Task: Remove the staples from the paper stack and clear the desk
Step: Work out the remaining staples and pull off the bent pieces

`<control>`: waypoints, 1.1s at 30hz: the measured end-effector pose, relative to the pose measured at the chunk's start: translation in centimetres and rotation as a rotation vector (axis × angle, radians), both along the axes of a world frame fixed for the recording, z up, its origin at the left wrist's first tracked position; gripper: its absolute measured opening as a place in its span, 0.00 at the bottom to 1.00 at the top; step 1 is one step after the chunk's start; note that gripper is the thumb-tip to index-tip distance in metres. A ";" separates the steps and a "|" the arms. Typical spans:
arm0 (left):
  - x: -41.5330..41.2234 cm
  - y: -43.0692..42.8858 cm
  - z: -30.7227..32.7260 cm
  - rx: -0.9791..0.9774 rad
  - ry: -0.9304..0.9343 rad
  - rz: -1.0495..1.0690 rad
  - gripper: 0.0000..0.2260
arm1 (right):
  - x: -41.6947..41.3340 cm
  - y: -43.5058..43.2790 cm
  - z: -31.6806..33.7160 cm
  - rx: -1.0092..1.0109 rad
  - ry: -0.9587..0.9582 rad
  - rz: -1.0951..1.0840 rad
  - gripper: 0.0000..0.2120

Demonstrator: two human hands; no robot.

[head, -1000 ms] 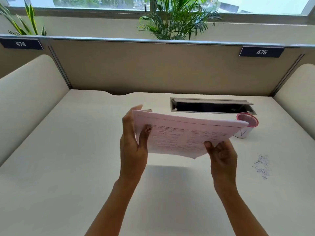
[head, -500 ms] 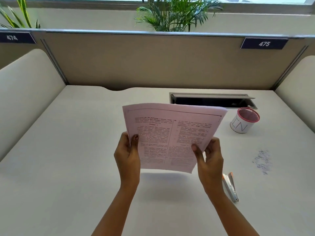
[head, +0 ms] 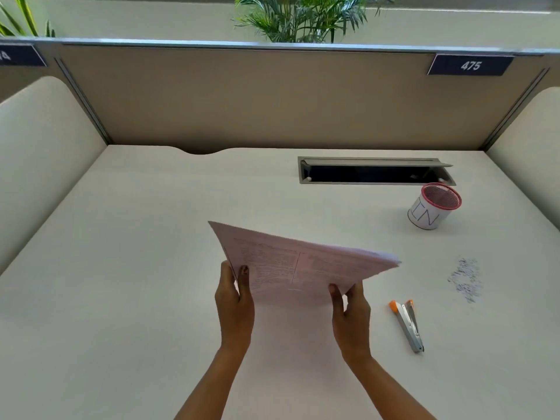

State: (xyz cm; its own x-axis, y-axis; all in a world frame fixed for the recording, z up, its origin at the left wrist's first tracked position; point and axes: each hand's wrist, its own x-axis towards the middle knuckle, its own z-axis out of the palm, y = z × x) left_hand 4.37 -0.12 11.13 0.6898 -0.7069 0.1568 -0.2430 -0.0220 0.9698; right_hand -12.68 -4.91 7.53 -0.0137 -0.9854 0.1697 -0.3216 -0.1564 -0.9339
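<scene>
Looks like you're well into this one. There's a little heap of loose staples (head: 465, 280) at the right of the frame, so my guess is most of the pulling is done. I can't tell whether any staple is left in the paper stack (head: 303, 265), the corners are too small and blurry to read.

Right now the stack is up off the desk (head: 121, 268), mid-frame, tipped nearly flat with its far edge angled away from you. Your left hand (head: 235, 301) pinches the near left corner, thumb on top, and your right hand (head: 351, 316) pinches the near edge further right. The hands are apart, each clamped on the paper.

What's left, I'd say, is the clearing part: the staple heap, the stapler (head: 407, 324) lying just right of your right hand, and the paper itself. The cup (head: 433, 207) in the upper right looks like the obvious spot for the staples.

Materials:
- The paper is thin, pale pinkish, printed in two columns, and floppy; the right corner sags a bit.
- The staples are tiny dark wire bits, loose and scattered.
- The stapler is slim bare metal with an orange tip.
- The cup has a pink mesh rim with a white paper wrap.
- The desk is matte off-white and smooth.
</scene>
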 end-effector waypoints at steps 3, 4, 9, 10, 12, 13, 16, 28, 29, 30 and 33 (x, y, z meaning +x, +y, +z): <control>0.5 0.0 -0.9 0.045 -0.036 -0.014 0.05 | 0.2 -0.2 0.0 -0.016 0.025 0.000 0.11; 0.8 -0.1 -1.2 0.052 -0.049 -0.016 0.05 | 0.3 -0.4 0.2 -0.027 0.024 -0.002 0.09; 2.0 -1.4 -0.9 0.083 -0.123 -0.010 0.06 | 1.3 -1.9 1.2 -0.015 0.008 0.012 0.02; 2.2 -1.7 -0.6 0.076 -0.120 -0.004 0.07 | 1.5 -2.2 1.4 -0.013 0.002 0.019 0.02; 2.8 -2.7 0.1 0.061 -0.106 0.007 0.09 | 2.2 -3.1 1.7 -0.007 -0.019 0.022 0.02; 3.1 -3.2 0.4 0.061 -0.083 0.007 0.09 | 2.6 -3.5 1.9 0.003 -0.034 0.019 0.02; 4.5 -5.0 0.6 0.067 0.070 -0.057 0.13 | 3.9 -5.4 2.4 0.031 -0.046 -0.006 0.03; 12.8 -14.2 -1.9 0.149 0.225 0.046 0.20 | 11.0 -17.1 1.9 0.171 -0.048 0.003 0.08; 13.4 -15.1 -2.0 0.154 0.222 0.061 0.20 | 11.7 -18.2 1.5 0.179 -0.032 0.003 0.09; 13.8 -15.7 -2.1 0.158 0.224 0.071 0.20 | 12.2 -18.9 1.3 0.189 -0.014 0.003 0.09; 15.1 -18.0 -2.9 0.187 0.228 0.103 0.19 | 13.8 -21.7 0.3 0.225 0.048 -0.018 0.10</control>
